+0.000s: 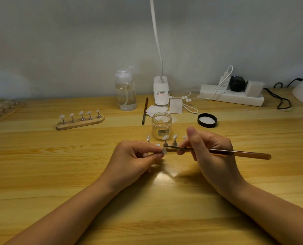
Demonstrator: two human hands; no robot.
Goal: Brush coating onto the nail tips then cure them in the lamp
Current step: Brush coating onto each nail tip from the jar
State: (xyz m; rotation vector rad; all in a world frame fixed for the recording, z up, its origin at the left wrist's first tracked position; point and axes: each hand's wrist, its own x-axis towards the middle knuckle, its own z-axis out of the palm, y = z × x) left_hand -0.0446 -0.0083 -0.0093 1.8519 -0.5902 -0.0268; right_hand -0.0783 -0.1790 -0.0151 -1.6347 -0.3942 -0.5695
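Counts: two brushes, one in use, one spare lying toward the counter's back edge. One open jar, one black lid. One stand with five nail tips, left of centre. Left hand pinches a single nail tip mid-counter, fingers curled. Right hand grips the brush like a pen, bristles touching that tip. Hands nearly together.

On the surface, the open jar sits just behind both hands, its lid to the right. A loaded tip stand lies well left; the pump bottle and power strip line the back.
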